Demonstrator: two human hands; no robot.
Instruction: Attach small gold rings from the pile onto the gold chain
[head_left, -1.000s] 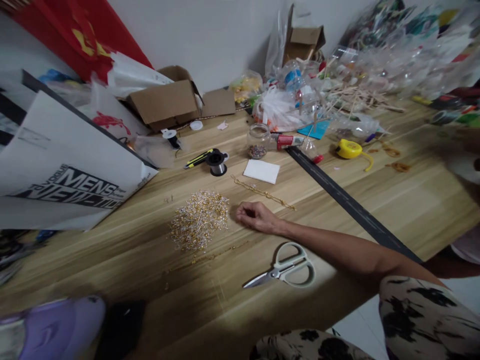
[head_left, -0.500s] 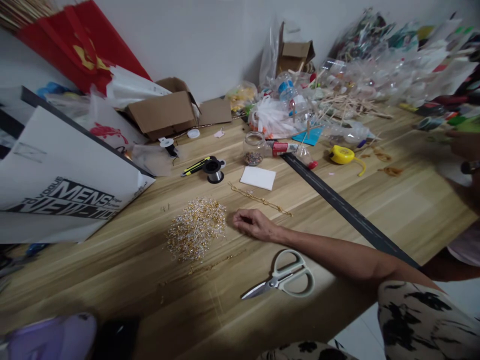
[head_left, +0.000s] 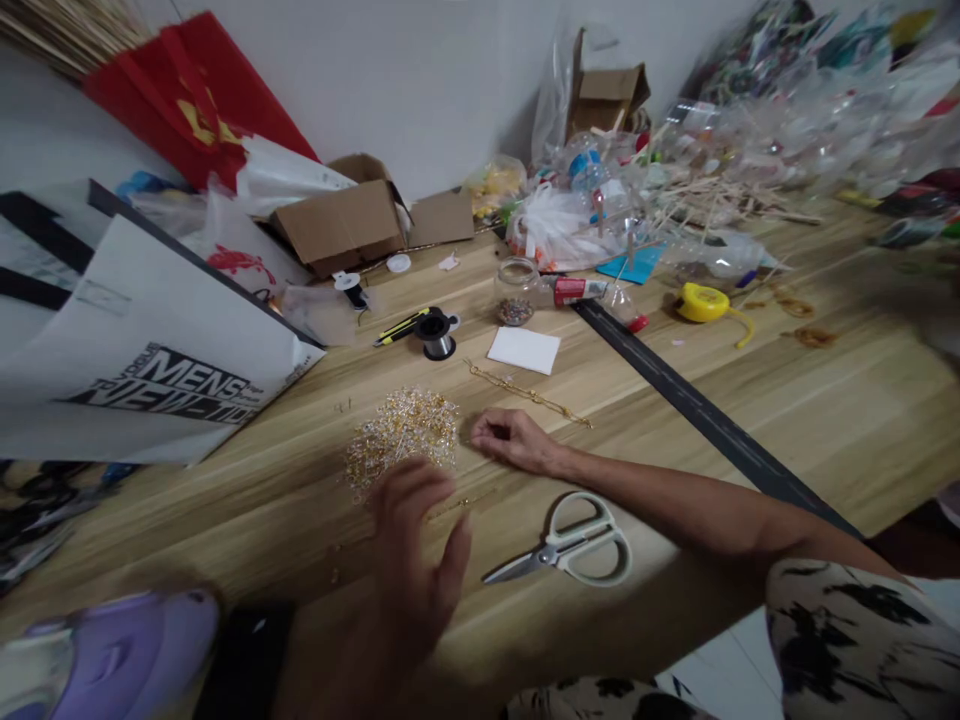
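Left hand (head_left: 416, 555), fingers parted, appears at 6 o'clock from the beads (head_left: 405, 425); right hand (head_left: 516, 440) curls at 3 o'clock, grip unclear.

The wooden table (head_left: 810, 420) bears beads (head_left: 409, 425), scissors (head_left: 550, 552) and a gold chain (head_left: 532, 394).

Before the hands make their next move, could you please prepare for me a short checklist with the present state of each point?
1. Bead pile gathered in one heap: ok.
2. Left hand beside or over the pile's near edge, fingers and thumb apart: ok, though blurred.
3. Right hand free of small pieces: cannot tell; its curled fingers hide the palm.
4. Scissors out of both hands: ok.
5. Gold chain separate from the pile: ok.
6. Jar covered: not ok; it appears open.
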